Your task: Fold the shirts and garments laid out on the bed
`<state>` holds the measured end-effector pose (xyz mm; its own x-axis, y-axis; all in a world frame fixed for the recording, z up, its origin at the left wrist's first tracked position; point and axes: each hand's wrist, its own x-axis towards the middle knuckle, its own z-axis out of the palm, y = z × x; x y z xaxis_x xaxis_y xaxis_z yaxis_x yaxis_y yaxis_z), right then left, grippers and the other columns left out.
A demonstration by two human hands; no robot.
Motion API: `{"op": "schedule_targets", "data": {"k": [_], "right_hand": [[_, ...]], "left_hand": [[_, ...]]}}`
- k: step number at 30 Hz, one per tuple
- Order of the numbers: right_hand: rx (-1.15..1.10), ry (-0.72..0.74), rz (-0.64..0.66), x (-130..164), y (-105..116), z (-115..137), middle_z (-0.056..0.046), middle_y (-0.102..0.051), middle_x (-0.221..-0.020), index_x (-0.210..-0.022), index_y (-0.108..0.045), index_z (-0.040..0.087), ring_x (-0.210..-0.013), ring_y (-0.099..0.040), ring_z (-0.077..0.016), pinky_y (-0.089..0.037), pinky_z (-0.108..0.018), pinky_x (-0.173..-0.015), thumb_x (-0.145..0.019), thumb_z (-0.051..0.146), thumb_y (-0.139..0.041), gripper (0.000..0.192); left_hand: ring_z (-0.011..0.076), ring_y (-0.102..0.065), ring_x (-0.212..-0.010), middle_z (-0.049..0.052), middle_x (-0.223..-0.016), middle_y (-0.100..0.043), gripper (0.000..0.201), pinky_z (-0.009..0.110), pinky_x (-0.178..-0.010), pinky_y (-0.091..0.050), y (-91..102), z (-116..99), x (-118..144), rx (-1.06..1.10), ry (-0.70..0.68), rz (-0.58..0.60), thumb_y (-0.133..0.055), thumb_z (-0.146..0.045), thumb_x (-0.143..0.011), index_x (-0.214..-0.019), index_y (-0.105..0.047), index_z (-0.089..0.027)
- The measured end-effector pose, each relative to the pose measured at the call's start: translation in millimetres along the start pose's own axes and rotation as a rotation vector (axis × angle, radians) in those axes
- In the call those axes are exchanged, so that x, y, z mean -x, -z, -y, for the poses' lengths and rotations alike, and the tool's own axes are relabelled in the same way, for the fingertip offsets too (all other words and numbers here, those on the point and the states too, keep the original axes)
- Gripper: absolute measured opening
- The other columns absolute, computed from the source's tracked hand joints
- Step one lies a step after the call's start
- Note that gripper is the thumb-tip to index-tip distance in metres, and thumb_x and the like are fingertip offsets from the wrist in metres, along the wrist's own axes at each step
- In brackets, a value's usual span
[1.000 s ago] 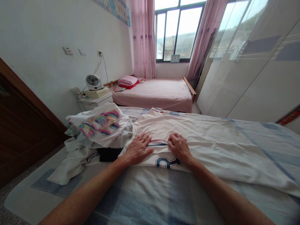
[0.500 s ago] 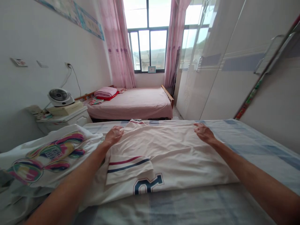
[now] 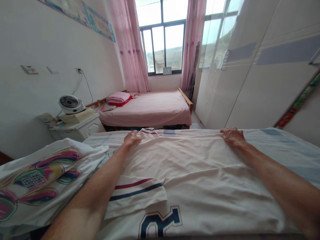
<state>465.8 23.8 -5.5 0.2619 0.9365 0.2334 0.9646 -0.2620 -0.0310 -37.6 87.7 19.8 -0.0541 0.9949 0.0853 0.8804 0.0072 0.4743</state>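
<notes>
A white jersey (image 3: 190, 173) with a navy letter and striped sleeve lies spread flat on the bed (image 3: 287, 146). The left hand (image 3: 132, 138) rests curled at its far collar edge and the right hand (image 3: 232, 136) presses at the far hem, apparently pinching cloth. A colourfully printed shirt (image 3: 42, 180) lies just beside it.

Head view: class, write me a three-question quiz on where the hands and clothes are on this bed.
1. True or false: both hands rest on the far edge of the white shirt.
2. Which hand is by the collar? A. left B. right
3. Fill in: the folded sleeve has a red and a ____ stripe.

Key: 1 true. 2 A, the left hand; the right hand is at the far corner. 3 navy.
</notes>
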Motion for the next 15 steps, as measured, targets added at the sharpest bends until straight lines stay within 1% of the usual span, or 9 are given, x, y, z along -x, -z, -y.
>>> {"op": "schedule_targets", "data": {"k": [3,5,7,9,11,12,13,15], "right_hand": [[0.027,-0.005,-0.031,4.5,10.3,2.7,-0.014,-0.065,-0.11,-0.094,-0.068,0.019,-0.106,-0.05,-0.0312,-0.035,-0.046,-0.084,-0.079,0.017,-0.047,0.026],[0.033,0.01,-0.074,11.1,22.8,1.5,-0.014,-0.064,-0.111,-0.096,-0.066,0.018,-0.108,-0.049,-0.0292,-0.033,-0.043,-0.085,-0.082,0.02,-0.044,0.026],[0.035,0.021,-0.115,21.0,37.3,-3.7,-0.014,-0.063,-0.112,-0.101,-0.063,0.017,-0.107,-0.05,-0.0265,-0.032,-0.041,-0.086,-0.086,0.023,-0.041,0.028],[0.031,0.034,-0.181,35.6,50.3,-13.4,-0.015,-0.065,-0.106,-0.104,-0.06,0.016,-0.102,-0.052,-0.0249,-0.031,-0.039,-0.085,-0.088,0.025,-0.039,0.028],[0.021,0.058,-0.283,56.7,58.2,-27.2,-0.015,-0.066,-0.098,-0.103,-0.058,0.016,-0.099,-0.054,-0.025,-0.031,-0.038,-0.086,-0.088,0.028,-0.04,0.027],[0.012,0.079,-0.337,69.9,59.6,-35.1,-0.015,-0.066,-0.096,-0.101,-0.058,0.016,-0.099,-0.054,-0.0253,-0.031,-0.038,-0.087,-0.087,0.029,-0.041,0.026],[0.002,0.108,-0.38,84.5,59.1,-43.2,-0.015,-0.066,-0.095,-0.099,-0.058,0.017,-0.101,-0.054,-0.0257,-0.031,-0.038,-0.088,-0.085,0.029,-0.042,0.024],[-0.019,0.189,-0.395,116.1,53.4,-58.4,-0.014,-0.066,-0.099,-0.094,-0.058,0.02,-0.105,-0.054,-0.0263,-0.031,-0.039,-0.091,-0.081,0.028,-0.045,0.02]], "left_hand": [[0.0209,-0.062,-0.065,0.005,-0.064,-0.067,0.022,0.024,-0.053,-0.042,5.7,-8.6,2.3,0.161,0.006,0.013,-0.059,-0.021,-0.059,-0.077,-0.068,-0.013],[0.0154,-0.055,-0.052,0.002,-0.056,-0.061,0.023,0.022,-0.047,-0.039,17.8,-15.0,9.2,0.266,-0.013,0.011,-0.055,-0.028,-0.064,-0.077,-0.066,-0.012],[0.0114,-0.048,-0.045,-0.001,-0.055,-0.058,0.03,0.021,-0.043,-0.036,37.1,-19.6,21.2,0.401,-0.045,-0.003,-0.054,-0.034,-0.066,-0.084,-0.065,-0.012],[0.0099,-0.047,-0.046,-0.002,-0.057,-0.058,0.034,0.02,-0.044,-0.037,60.1,-20.3,39.9,0.605,-0.115,-0.019,-0.057,-0.036,-0.064,-0.088,-0.064,-0.012],[0.0108,-0.052,-0.053,-0.001,-0.065,-0.062,0.037,0.02,-0.051,-0.041,80.8,-15.7,66.7,0.766,-0.211,-0.006,-0.062,-0.035,-0.061,-0.091,-0.064,-0.013],[0.0122,-0.055,-0.059,-0.001,-0.069,-0.065,0.038,0.021,-0.056,-0.044,88.2,-11.2,83.0,0.782,-0.255,0.025,-0.064,-0.033,-0.06,-0.092,-0.066,-0.013],[0.014,-0.058,-0.066,0.0,-0.074,-0.067,0.037,0.023,-0.063,-0.047,93.0,-5.4,100.5,0.742,-0.285,0.061,-0.064,-0.032,-0.06,-0.092,-0.067,-0.014],[0.0181,-0.061,-0.079,0.001,-0.079,-0.07,0.034,0.026,-0.073,-0.049,94.4,9.9,136.2,0.59,-0.3,0.117,-0.063,-0.031,-0.06,-0.089,-0.071,-0.015]]}}
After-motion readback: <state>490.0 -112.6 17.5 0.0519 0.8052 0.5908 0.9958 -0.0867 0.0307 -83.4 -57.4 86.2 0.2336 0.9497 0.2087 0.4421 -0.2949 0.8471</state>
